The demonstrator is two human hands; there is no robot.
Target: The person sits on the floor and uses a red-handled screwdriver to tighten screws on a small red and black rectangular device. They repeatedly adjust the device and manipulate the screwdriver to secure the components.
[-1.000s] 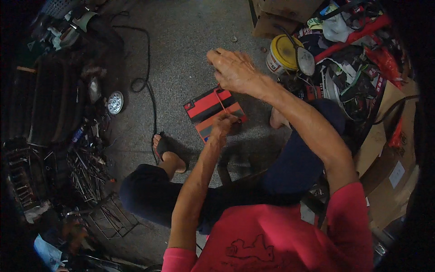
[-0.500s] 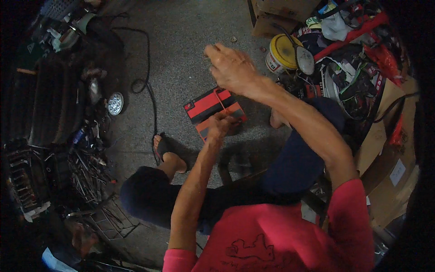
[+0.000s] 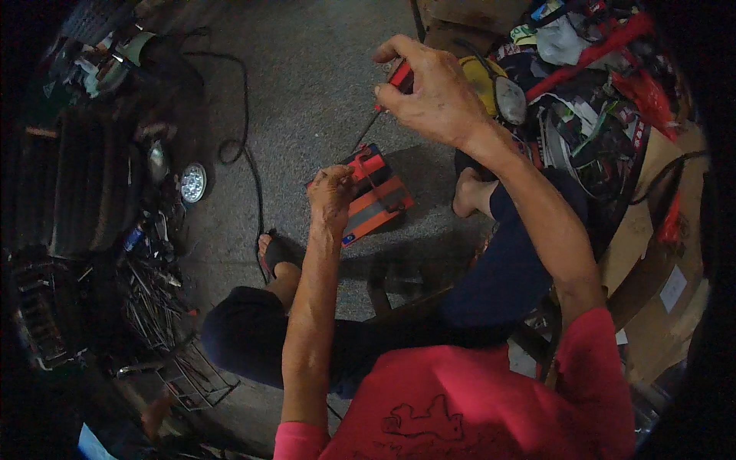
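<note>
While the person is sitting low over a grey concrete floor (image 3: pixel 307 92), the right hand (image 3: pixel 431 92) is hovering raised above the work, its fingers curled and pinching the red handle of a screwdriver (image 3: pixel 387 96) whose thin dark shaft is slanting down and to the left toward a red and orange box-shaped device (image 3: pixel 372 195) lying flat on the floor. The left hand (image 3: pixel 331 195) is resting on the left end of that device, fingers bent and pressing on its top; whether they are gripping any small part there cannot be told. The device is sitting between the person's two feet, with a sandalled foot (image 3: pixel 274 253) just to its lower left and a bare foot (image 3: pixel 469 193) just to its right. A black cable (image 3: pixel 249 153) is snaking across the floor from the upper left down toward the sandalled foot. A small round lamp (image 3: pixel 192 182) with a cluster of bright dots is lying further left, beside a dark heap of metal parts (image 3: pixel 146 307). Behind the right hand a yellow round container (image 3: pixel 487 80) is peeking out, and a jumble of red and dark wires and scraps (image 3: pixel 606 84) is piling up on the right, next to brown cardboard (image 3: pixel 652 261).
</note>
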